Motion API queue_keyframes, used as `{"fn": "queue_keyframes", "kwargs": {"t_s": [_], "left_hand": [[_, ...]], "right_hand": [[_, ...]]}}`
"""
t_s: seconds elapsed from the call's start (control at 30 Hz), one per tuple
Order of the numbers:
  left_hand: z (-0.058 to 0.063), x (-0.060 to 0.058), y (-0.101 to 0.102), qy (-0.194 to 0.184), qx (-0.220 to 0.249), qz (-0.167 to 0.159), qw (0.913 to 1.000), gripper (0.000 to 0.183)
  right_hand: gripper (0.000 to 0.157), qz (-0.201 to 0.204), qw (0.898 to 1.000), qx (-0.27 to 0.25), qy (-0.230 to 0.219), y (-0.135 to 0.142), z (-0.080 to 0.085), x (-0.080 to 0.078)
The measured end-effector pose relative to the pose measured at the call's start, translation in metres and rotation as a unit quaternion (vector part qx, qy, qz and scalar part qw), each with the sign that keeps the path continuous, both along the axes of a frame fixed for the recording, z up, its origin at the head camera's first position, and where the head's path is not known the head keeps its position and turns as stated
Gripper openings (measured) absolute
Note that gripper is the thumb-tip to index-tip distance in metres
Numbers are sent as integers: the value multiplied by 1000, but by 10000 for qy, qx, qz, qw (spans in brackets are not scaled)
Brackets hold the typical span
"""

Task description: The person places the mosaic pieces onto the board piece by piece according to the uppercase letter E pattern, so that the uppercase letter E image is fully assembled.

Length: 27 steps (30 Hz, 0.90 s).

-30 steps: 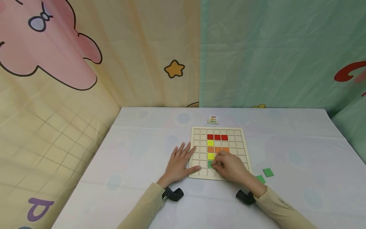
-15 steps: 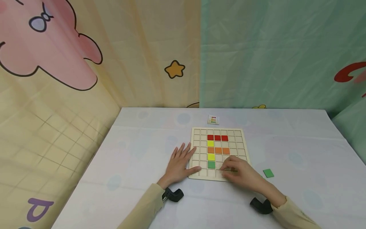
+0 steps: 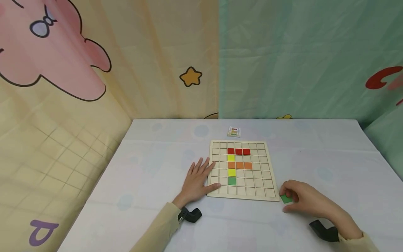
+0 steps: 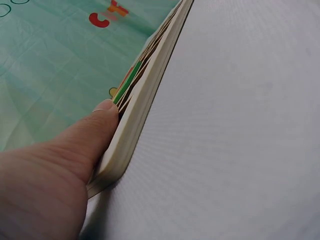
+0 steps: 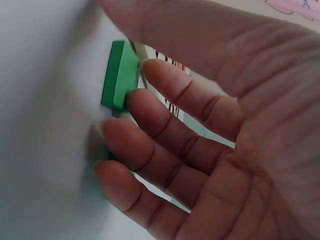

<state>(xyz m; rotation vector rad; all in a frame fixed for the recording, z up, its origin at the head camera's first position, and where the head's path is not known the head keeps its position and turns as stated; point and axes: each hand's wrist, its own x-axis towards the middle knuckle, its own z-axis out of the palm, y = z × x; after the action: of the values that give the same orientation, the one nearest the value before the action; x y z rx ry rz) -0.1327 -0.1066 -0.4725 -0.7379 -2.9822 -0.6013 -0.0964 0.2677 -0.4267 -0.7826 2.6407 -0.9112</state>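
Observation:
A wooden grid board (image 3: 252,191) lies on the table, holding a row of red tiles (image 3: 238,151), a row of orange tiles (image 3: 239,165), two yellow tiles (image 3: 231,172) and one green tile (image 3: 232,181). My left hand (image 3: 196,180) rests with spread fingers on the board's left edge; its thumb (image 4: 95,130) lies over the rim in the left wrist view. Right of the board, my right hand (image 3: 310,198) is over a loose green tile (image 5: 120,75), thumb and fingers apart around it, fingertips at its side. Another green piece (image 5: 116,158) is mostly hidden behind the fingers.
Behind the board lies a small card (image 3: 234,132) with a coloured grid pattern. The white table (image 3: 151,157) ends at the back against yellow and green curtains (image 3: 283,63). Each wrist wears a black camera mount (image 3: 191,215).
My right hand has left the board, where the green tile now shows uncovered, and moved right to the loose green tiles. The left hand stays in place.

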Motion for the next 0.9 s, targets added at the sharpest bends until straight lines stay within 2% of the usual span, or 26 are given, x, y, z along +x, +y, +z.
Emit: {"fn": "queue_keyframes", "kwargs": {"t_s": [0.13, 0.33, 0.5, 0.73, 0.9], "left_hand": [[0, 1, 0, 55, 94, -26, 9999, 80], [-1, 0, 0, 222, 123, -65, 9997, 81], [-1, 0, 1, 136, 52, -1, 9999, 81], [0, 0, 1, 18, 17, 43, 10000, 80], [1, 0, 1, -56, -35, 83, 9999, 81]], "right_hand": [[33, -79, 9999, -89, -20, 5, -3, 1], [26, -357, 9990, -1, 257, 3, -5, -2], [25, -647, 9970, 154, 401, 1, -5, -6], [32, -731, 9955, 60, 597, 0, -6, -7], [32, -816, 9957, -17, 445, -2, -5, -8]]}}
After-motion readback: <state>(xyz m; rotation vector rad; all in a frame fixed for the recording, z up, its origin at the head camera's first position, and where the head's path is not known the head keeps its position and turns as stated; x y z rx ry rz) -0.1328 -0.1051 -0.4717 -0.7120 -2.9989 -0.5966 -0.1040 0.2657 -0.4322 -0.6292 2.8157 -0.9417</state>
